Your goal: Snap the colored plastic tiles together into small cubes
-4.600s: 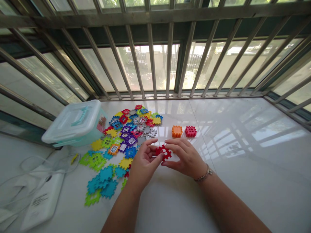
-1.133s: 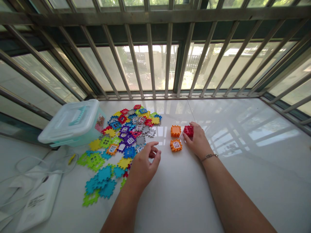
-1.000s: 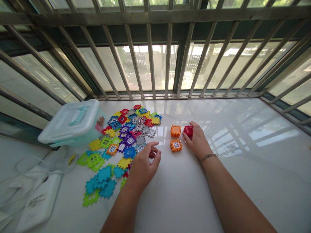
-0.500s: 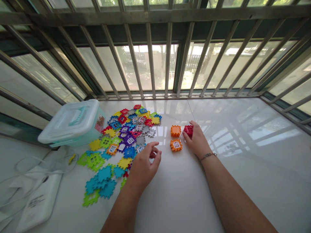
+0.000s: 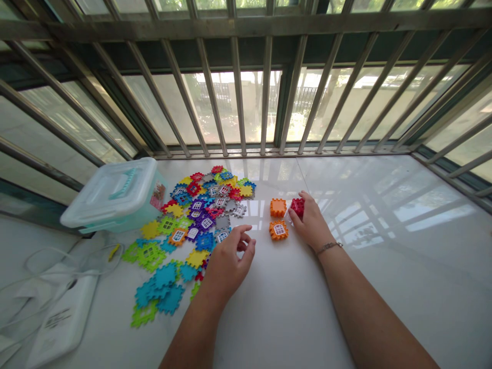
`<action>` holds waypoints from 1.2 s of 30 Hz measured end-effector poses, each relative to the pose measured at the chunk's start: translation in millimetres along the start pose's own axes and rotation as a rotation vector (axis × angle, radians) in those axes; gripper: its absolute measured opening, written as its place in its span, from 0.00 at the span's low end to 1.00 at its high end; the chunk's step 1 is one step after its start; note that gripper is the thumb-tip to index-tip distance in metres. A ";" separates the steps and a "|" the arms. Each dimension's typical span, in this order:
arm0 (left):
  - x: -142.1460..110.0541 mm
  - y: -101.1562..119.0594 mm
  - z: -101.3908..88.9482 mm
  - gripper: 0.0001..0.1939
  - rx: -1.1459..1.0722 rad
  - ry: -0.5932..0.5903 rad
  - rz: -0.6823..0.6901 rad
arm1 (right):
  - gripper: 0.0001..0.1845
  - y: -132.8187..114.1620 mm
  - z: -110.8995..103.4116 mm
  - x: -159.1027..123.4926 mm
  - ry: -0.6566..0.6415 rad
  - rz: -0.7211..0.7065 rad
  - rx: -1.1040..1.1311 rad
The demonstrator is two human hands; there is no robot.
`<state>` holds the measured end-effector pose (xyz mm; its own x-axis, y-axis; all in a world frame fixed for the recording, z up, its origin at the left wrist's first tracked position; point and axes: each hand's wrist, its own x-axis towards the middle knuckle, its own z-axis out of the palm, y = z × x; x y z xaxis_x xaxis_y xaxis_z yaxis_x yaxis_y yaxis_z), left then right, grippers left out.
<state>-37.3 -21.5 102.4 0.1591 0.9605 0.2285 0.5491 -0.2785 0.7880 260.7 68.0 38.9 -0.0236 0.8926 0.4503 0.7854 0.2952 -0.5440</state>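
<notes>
My right hand has its thumb and fingers around a small red toothed block, which rests on the white surface and is partly hidden by the fingers. Just left of it stands an orange block with a plain top. Nearer to me lies a second orange block with a white window on top. My left hand holds nothing; its fingers are loosely bent and the thumb is apart. It hovers beside the right edge of a spread pile of coloured interlocking tiles, some with white window inserts.
A pale green lidded plastic box stands behind the pile on the left. At the lower left lie a white flat device, white cables and a small yellow piece. Metal bars in front of windows border the far edge.
Almost nothing differs. The red block and the right fingertips have shifted very slightly; the left hand has stayed where it was.
</notes>
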 end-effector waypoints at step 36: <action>-73.6 15.3 29.5 0.12 0.075 -0.215 0.071 | 0.32 -25.4 -34.7 -6.9 0.421 0.149 0.181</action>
<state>-16.3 -96.5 80.8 0.3662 0.9187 0.1484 0.5887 -0.3522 0.7276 262.4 42.6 74.2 0.3627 0.7251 0.5854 0.6404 0.2624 -0.7218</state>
